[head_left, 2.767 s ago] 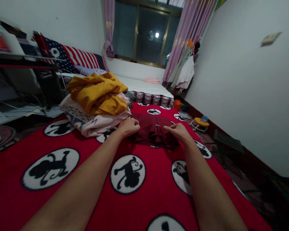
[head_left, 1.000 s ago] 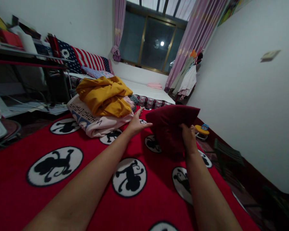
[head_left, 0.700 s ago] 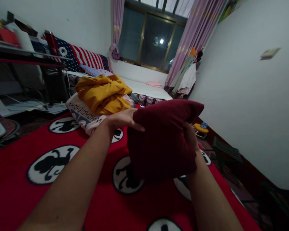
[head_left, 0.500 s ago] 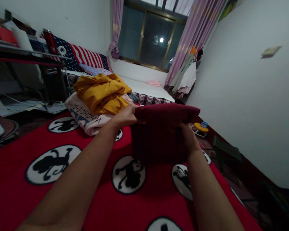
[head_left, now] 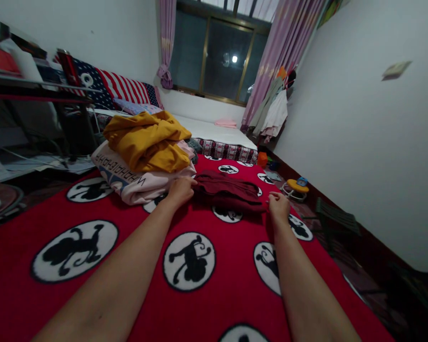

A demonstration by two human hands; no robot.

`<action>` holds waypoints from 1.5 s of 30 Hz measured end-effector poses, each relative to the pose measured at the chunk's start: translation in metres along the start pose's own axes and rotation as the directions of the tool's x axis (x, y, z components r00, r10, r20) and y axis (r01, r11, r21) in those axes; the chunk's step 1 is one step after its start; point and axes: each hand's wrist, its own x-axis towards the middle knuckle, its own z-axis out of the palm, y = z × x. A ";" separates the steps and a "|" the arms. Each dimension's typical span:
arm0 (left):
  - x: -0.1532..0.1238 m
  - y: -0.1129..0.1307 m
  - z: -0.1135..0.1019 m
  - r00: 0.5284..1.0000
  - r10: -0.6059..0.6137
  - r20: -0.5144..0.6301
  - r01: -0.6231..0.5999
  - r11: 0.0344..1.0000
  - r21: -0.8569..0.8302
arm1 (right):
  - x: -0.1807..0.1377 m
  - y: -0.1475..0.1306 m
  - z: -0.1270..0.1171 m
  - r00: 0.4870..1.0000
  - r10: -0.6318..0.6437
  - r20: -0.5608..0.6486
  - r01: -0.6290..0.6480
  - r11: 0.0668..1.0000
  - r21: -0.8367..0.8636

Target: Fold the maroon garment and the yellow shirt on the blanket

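A folded maroon garment (head_left: 228, 190) lies flat on the red blanket (head_left: 135, 247) with black-and-white monkey circles. My left hand (head_left: 181, 189) is curled at the garment's left edge, fingers closed on the fabric. Loosely curled, my right hand (head_left: 278, 205) rests on the blanket at the garment's right corner; whether it still grips the cloth is unclear. Both forearms stretch forward over the blanket.
A pile of clothes with a mustard garment (head_left: 146, 140) on a pink printed one (head_left: 128, 178) sits just left of the maroon garment. Behind are a white mattress (head_left: 214, 130), a dark shelf (head_left: 39, 90) at left, and hanging clothes (head_left: 273, 107). Toys (head_left: 296, 185) lie on the floor at right.
The maroon garment was lifted off the blanket, held up between both hands, then laid back down flat and folded. Both hands have come down with it to its edges.
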 end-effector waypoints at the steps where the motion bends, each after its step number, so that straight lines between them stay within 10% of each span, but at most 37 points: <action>1: 0.001 0.001 0.001 0.999 -0.032 -0.037 0.032 0.999 -0.007 | 0.001 -0.003 0.000 1.000 0.007 0.015 -0.007 1.000 -0.010; 15: 0.002 0.025 -0.012 0.991 0.134 -0.014 -0.133 0.989 0.059 | -0.022 -0.071 -0.031 0.951 -0.057 0.304 0.192 0.879 -0.437; 22: 0.014 0.030 -0.014 0.988 0.067 0.140 -0.050 0.992 -0.118 | -0.027 -0.079 -0.026 0.733 -0.162 0.661 0.305 0.946 -0.106; 26: 0.019 0.026 0.000 0.991 -0.005 -0.135 -0.067 0.849 -0.524 | -0.032 -0.076 -0.005 0.852 -0.425 0.307 0.367 0.901 0.230; 29: 0.020 0.018 0.008 0.967 -0.063 -0.246 -0.103 0.788 -0.607 | -0.033 -0.075 0.007 0.880 -0.467 0.082 0.451 0.878 0.161; 34: 0.015 0.010 0.011 0.964 -0.028 -0.263 -0.104 0.874 -0.475 | -0.028 -0.065 0.015 0.892 -0.447 0.068 0.449 0.894 -0.006; 40: -0.001 0.011 0.029 0.995 -0.091 0.050 0.097 0.988 -0.121 | -0.027 -0.049 0.011 0.982 -0.064 0.176 0.114 0.949 -0.294; 45: -0.010 0.023 0.041 0.989 -0.145 0.012 0.145 0.989 0.003 | -0.025 -0.050 0.012 0.974 0.083 0.209 -0.001 0.931 -0.365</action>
